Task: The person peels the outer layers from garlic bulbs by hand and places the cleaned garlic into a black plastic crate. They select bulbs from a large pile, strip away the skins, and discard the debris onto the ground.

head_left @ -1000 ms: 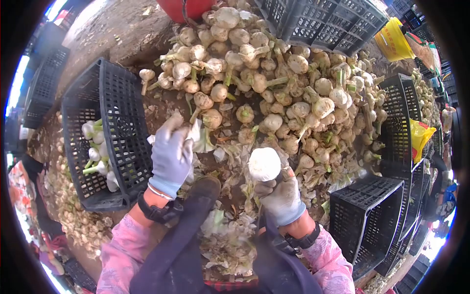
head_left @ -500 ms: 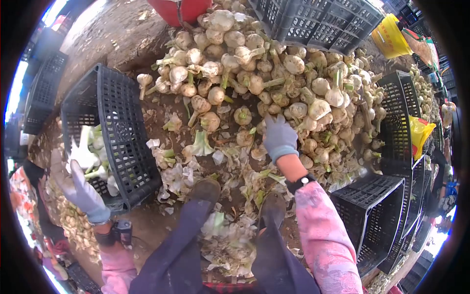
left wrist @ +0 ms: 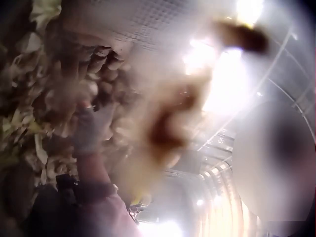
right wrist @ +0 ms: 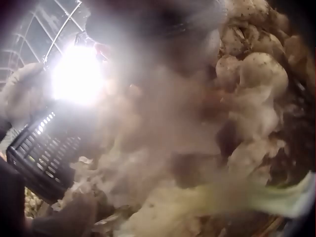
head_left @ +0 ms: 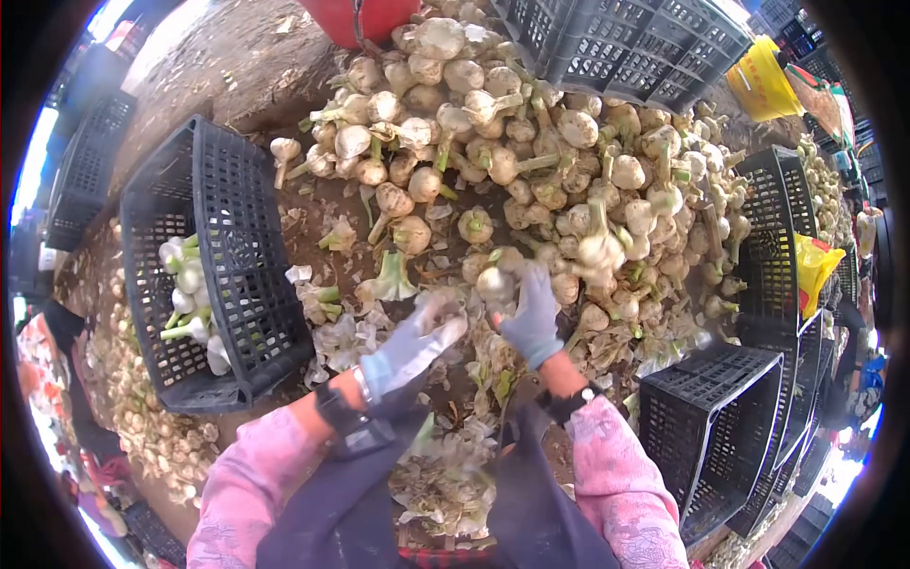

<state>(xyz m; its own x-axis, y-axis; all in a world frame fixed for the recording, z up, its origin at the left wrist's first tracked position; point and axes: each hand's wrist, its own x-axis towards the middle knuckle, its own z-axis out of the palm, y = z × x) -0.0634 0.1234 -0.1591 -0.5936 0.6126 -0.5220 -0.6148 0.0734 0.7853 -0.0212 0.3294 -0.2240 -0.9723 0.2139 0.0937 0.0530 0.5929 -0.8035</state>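
Garlic bulbs with stalks lie in a large heap (head_left: pixel 578 180) in the head view. My gloved right hand (head_left: pixel 534 321) holds a garlic bulb (head_left: pixel 494 283) between thumb and fingers at the heap's near edge. To its left, my gloved left hand (head_left: pixel 414 349) is held over the loose skins, fingers loosely bent, no bulb visible in it. The left wrist view shows the right hand (left wrist: pixel 92 127) blurred. In the right wrist view a bulb (right wrist: pixel 165 212) with a pale green stalk is low and blurred. Trimmed white bulbs (head_left: pixel 190 284) lie in the left crate (head_left: pixel 248 256).
Black crates stand at the top (head_left: pixel 635 47) and lower right (head_left: pixel 711 389). A red bucket (head_left: pixel 355 19) is at the top, a yellow bucket (head_left: pixel 764 81) at the upper right. Dry skins (head_left: pixel 441 474) cover the ground between my feet.
A second ago the right hand held a clean white bulb; half a second ago the left hand was at the left crate with a white bulb. The left hand has come back; the right has picked up another bulb.
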